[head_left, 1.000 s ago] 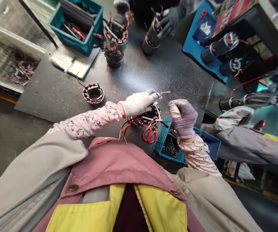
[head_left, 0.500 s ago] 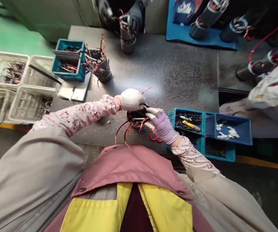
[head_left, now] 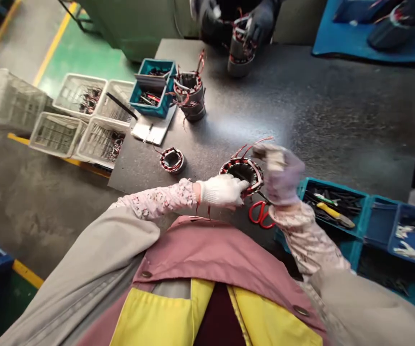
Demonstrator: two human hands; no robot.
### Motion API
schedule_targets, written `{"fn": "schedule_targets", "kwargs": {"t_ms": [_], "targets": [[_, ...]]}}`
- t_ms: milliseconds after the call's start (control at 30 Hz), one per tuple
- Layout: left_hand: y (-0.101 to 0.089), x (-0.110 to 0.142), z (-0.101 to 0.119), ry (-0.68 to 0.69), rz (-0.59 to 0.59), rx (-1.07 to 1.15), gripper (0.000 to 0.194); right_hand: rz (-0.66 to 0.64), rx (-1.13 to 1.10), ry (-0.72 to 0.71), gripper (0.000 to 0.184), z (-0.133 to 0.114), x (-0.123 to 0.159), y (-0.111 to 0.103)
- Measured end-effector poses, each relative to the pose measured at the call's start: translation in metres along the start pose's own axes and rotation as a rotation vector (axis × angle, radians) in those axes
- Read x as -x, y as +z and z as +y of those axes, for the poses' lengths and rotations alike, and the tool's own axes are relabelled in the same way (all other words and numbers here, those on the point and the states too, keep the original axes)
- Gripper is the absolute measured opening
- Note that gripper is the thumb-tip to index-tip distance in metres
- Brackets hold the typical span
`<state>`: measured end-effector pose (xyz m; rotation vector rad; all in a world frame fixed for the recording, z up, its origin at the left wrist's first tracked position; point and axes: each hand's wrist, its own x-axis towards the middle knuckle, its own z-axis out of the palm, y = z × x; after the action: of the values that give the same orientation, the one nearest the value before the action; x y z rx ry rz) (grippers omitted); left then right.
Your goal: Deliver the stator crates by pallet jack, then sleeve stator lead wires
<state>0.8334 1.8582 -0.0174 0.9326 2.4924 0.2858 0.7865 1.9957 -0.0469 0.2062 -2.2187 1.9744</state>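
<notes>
A wound stator ring [head_left: 241, 169] with red and white wires lies on the dark table near its front edge. My left hand [head_left: 223, 190], in a white glove, grips the ring's near rim. My right hand [head_left: 281, 173], in a purple glove, is curled at the ring's right side, blurred by motion; thin red wires [head_left: 256, 142] run from the ring up by its fingers. Red-handled scissors [head_left: 261, 214] lie on the table just below my right hand.
A second stator ring [head_left: 172, 160] lies to the left; a stack of stators [head_left: 190, 96] stands behind it beside a teal bin [head_left: 153, 93]. Blue bins of tools [head_left: 337, 206] sit at right. Another person's dark-gloved hands [head_left: 256, 24] hold a stator at the far edge. White baskets [head_left: 84, 120] stand on the floor.
My view swung to the left. My right hand rose from the ring's near side to its right rim. My left hand moved from the far rim to the near rim.
</notes>
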Motion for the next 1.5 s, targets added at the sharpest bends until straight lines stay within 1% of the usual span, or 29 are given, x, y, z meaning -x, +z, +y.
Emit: {"fn": "schedule_targets", "kwargs": {"t_ms": [67, 100, 133, 167, 200, 267, 300, 333, 367, 400, 467, 533, 600, 667, 767, 867, 933, 1000, 1033, 1067, 1133, 1200, 1233, 1267, 1300, 1333, 1367, 1400, 1500], "targets": [[-0.001, -0.006, -0.008, 0.114, -0.052, 0.011, 0.048, -0.222, 0.119, 0.041, 0.038, -0.008, -0.024, 0.022], [-0.003, -0.007, -0.013, 0.155, -0.049, 0.010, 0.043, -0.313, 0.146, 0.062, 0.038, -0.012, -0.033, 0.027], [-0.006, -0.006, -0.018, 0.194, -0.030, 0.016, 0.037, -0.360, 0.145, 0.082, 0.039, -0.015, -0.039, 0.027], [-0.009, -0.003, -0.024, 0.238, 0.000, 0.041, 0.032, -0.355, 0.121, 0.095, 0.040, -0.018, -0.043, 0.021], [-0.012, 0.000, -0.031, 0.276, 0.048, 0.094, 0.028, -0.294, 0.088, 0.097, 0.041, -0.021, -0.042, 0.011], [-0.017, 0.010, -0.050, 0.289, 0.201, 0.310, 0.027, -0.072, 0.070, 0.081, 0.042, -0.025, -0.033, -0.019], [-0.019, 0.014, -0.063, 0.247, 0.302, 0.458, 0.029, 0.035, 0.110, 0.075, 0.040, -0.025, -0.025, -0.036], [-0.019, 0.016, -0.076, 0.168, 0.406, 0.610, 0.032, 0.112, 0.187, 0.078, 0.038, -0.024, -0.015, -0.052], [-0.019, 0.017, -0.090, 0.060, 0.500, 0.746, 0.035, 0.145, 0.287, 0.089, 0.035, -0.021, -0.005, -0.064], [-0.016, 0.016, -0.104, -0.064, 0.572, 0.847, 0.038, 0.130, 0.394, 0.101, 0.032, -0.017, 0.005, -0.073], [-0.008, 0.008, -0.129, -0.273, 0.633, 0.905, 0.039, -0.009, 0.569, 0.095, 0.026, -0.006, 0.022, -0.078], [0.006, -0.003, -0.149, -0.375, 0.590, 0.788, 0.035, -0.188, 0.688, 0.027, 0.023, 0.005, 0.031, -0.068], [0.021, -0.013, -0.161, -0.435, 0.480, 0.596, 0.030, -0.342, 0.797, -0.063, 0.023, 0.012, 0.032, -0.050], [0.036, -0.019, -0.167, -0.481, 0.347, 0.418, 0.031, -0.457, 0.896, -0.130, 0.027, 0.016, 0.027, -0.031], [0.052, -0.020, -0.165, -0.474, 0.167, 0.235, 0.039, -0.620, 1.000, -0.166, 0.031, 0.022, 0.014, -0.009], [0.061, -0.015, -0.162, -0.370, 0.011, 0.141, 0.040, -0.747, 1.032, -0.187, 0.029, 0.034, 0.004, 0.003], [0.064, -0.010, -0.165, -0.283, -0.062, 0.117, 0.036, -0.791, 0.997, -0.215, 0.025, 0.043, 0.001, 0.006], [0.066, -0.002, -0.169, -0.229, -0.077, 0.135, 0.030, -0.790, 0.936, -0.207, 0.022, 0.050, 0.000, 0.005], [0.067, 0.002, -0.171, -0.236, -0.041, 0.173, 0.026, -0.761, 0.898, -0.179, 0.021, 0.052, 0.000, 0.004], [0.066, 0.007, -0.172, -0.269, 0.028, 0.221, 0.024, -0.712, 0.848, -0.135, 0.019, 0.054, -0.001, 0.002], [0.063, 0.015, -0.169, -0.389, 0.220, 0.304, 0.025, -0.583, 0.696, -0.040, 0.017, 0.051, -0.001, -0.004], [0.056, 0.019, -0.158, -0.506, 0.414, 0.361, 0.034, -0.461, 0.531, -0.005, 0.016, 0.042, -0.002, -0.013], [0.051, 0.018, -0.148, -0.516, 0.474, 0.379, 0.036, -0.408, 0.482, -0.018, 0.017, 0.036, -0.002, -0.018], [0.045, 0.016, -0.137, -0.478, 0.500, 0.391, 0.035, -0.363, 0.468, -0.046, 0.017, 0.030, -0.001, -0.023], [0.039, 0.010, -0.124, -0.407, 0.495, 0.395, 0.034, -0.330, 0.488, -0.076, 0.017, 0.024, 0.000, -0.027], [0.031, 0.003, -0.110, -0.318, 0.450, 0.374, 0.036, -0.317, 0.528, -0.101, 0.018, 0.020, 0.003, -0.031], [0.023, -0.005, -0.097, -0.239, 0.368, 0.320, 0.042, -0.329, 0.579, -0.120, 0.019, 0.016, 0.007, -0.034], [0.015, -0.015, -0.085, -0.194, 0.264, 0.244, 0.044, -0.366, 0.636, -0.133, 0.019, 0.015, 0.013, -0.036], [-0.010, -0.040, -0.059, -0.168, -0.034, 0.007, 0.031, -0.536, 0.810, -0.162, 0.022, 0.019, 0.034, -0.040]]}}
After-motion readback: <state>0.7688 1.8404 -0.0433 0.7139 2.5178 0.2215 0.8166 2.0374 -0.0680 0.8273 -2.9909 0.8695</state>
